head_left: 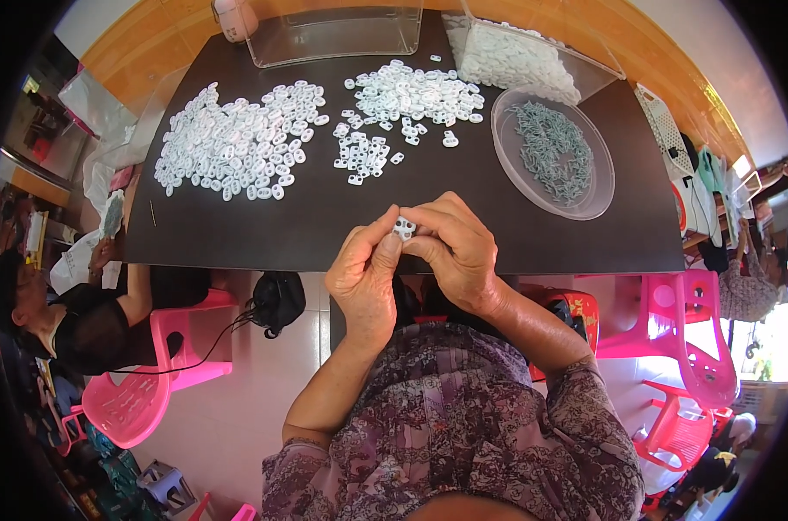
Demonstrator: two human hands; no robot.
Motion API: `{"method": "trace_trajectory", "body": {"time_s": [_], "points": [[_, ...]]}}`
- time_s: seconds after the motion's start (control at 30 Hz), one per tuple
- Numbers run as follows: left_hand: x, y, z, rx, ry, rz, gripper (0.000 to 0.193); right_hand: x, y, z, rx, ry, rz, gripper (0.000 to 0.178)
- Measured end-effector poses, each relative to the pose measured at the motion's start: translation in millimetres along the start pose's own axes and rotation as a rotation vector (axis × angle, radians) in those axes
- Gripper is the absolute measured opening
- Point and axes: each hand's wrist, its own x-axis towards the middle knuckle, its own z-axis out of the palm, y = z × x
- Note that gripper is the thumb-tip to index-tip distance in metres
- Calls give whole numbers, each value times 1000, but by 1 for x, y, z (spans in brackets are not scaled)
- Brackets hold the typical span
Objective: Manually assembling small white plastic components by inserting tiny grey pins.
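Between my two hands, just above the table's near edge, is a small white plastic piece with dark holes [403,228]. My left hand [365,269] pinches it between thumb and fingers from the left. From the right, my right hand [455,247] grips it the same way, fingertips close to the left ones. Beyond my hands lies a small group of white square pieces with holes [362,157]. Behind it is a bigger heap of white pieces [418,94]. A wide pile of white oval pieces [233,143] covers the table's left part.
A round clear tray [503,165] of grey-green screw-like bits [554,152] sits at right. Behind it, a clear bin holds many white pieces [520,62]. A clear box [338,59] stands at the back. Pink chairs [129,408] flank me; another person [82,321] sits at left.
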Motion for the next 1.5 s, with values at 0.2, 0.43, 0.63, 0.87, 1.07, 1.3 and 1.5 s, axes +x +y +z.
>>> {"method": "trace_trajectory", "body": {"time_s": [0.2,0.43,0.63,0.87,1.07,1.3,1.5], "points": [[-1,-3,-1,25,24,35,20,-2,5,4,6,11,-55,28],[1,6,2,-103,38,-23,21,-1,-7,6,-16,11,51,31],[-1,12,3,-118,40,-9,21,-1,-14,5,21,17,61,31],[-6,4,3,-56,53,-8,22,-6,-9,14,-5,94,-52,26],[-9,3,8,-13,49,138,24,-7,-12,19,-39,158,-146,20],[-6,-6,11,189,127,348,20,-7,-10,21,-75,161,-204,19],[-8,-8,10,239,133,332,21,-11,-5,23,-82,156,-187,19]]}}
